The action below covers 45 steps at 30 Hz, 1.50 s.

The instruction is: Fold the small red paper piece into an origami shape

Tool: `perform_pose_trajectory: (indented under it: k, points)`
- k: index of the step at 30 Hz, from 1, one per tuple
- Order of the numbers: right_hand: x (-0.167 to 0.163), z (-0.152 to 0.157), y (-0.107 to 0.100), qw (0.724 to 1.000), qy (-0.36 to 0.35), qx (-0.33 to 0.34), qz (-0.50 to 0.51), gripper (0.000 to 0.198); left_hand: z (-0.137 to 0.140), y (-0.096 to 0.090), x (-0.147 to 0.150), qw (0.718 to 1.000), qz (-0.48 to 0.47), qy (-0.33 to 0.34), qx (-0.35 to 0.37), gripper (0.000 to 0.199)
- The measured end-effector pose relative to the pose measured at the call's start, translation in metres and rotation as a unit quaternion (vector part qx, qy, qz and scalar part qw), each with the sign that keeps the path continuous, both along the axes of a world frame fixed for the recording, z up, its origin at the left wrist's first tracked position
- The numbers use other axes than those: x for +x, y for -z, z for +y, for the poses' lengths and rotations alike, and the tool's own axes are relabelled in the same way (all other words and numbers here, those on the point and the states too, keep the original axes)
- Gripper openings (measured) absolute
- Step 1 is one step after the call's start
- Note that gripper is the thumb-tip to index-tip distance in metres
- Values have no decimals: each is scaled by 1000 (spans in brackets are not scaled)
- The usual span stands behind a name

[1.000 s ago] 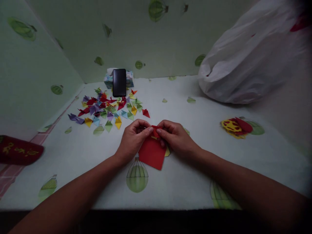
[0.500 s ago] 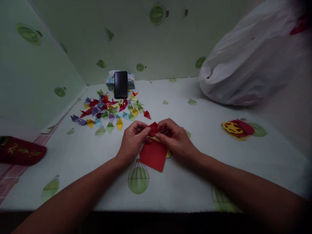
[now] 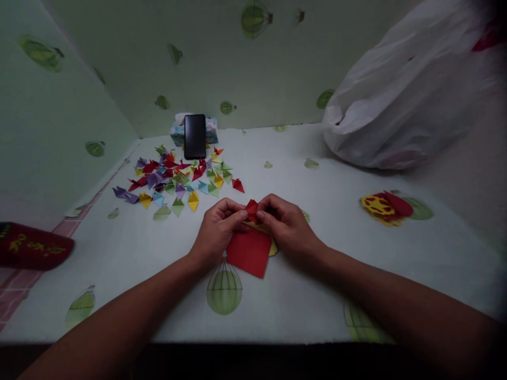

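A small folded red paper (image 3: 252,210) is held up between the two hands, over the middle of the table (image 3: 293,311) and a little toward its near edge. The left hand (image 3: 217,224) has its thumb and fingers pinched on one side of the paper, and the right hand (image 3: 288,222) pinches the other side. Just below them a square of red paper (image 3: 249,254) lies on the table, one corner toward the near edge, with yellow paper (image 3: 273,248) showing beside it. Beyond the left hand, a spread of folded paper birds (image 3: 178,205) in many colors reaches toward the far left corner. Behind them a phone (image 3: 195,136) leans upright against a tissue box (image 3: 213,131) near the far edge. A white plastic bag (image 3: 388,111) fills the far right corner; nearer, toward the right edge, lies a red and yellow cutout (image 3: 382,207). At the left edge rests a red object (image 3: 37,247) with yellow markings.
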State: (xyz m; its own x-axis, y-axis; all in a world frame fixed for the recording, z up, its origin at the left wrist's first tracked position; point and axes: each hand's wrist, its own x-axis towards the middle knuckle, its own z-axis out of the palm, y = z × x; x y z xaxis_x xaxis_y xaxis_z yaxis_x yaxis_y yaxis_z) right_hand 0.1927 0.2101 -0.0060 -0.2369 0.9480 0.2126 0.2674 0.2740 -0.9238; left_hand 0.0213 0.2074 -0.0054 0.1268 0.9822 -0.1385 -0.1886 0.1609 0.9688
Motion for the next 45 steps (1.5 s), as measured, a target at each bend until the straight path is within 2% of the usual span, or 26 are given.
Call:
perform_pose_trajectory:
  k: [12,17,22,25,28,33,45]
  points:
    - [0,-2,0,997,13,58,-40,11,-2,-2,1,1000,-8,4,0,18]
    - [-1,-2,1,998,20,50,-37,10,-1,1,0,1000,6,9,8,19]
    - [0,0,1,998,35,41,-31,9,0,1,1,995,-2,2,95,23]
    - [0,0,1,999,36,29,-20,9,0,1,2,991,33,6,133,22]
    - [-1,0,3,999,29,28,-12,10,-1,1,2,987,86,7,134,14]
    - [-1,-1,4,999,21,26,6,9,-2,0,1,979,143,-22,147,12]
    - [0,-2,3,999,21,37,8,10,-2,-8,1,987,127,-17,94,16]
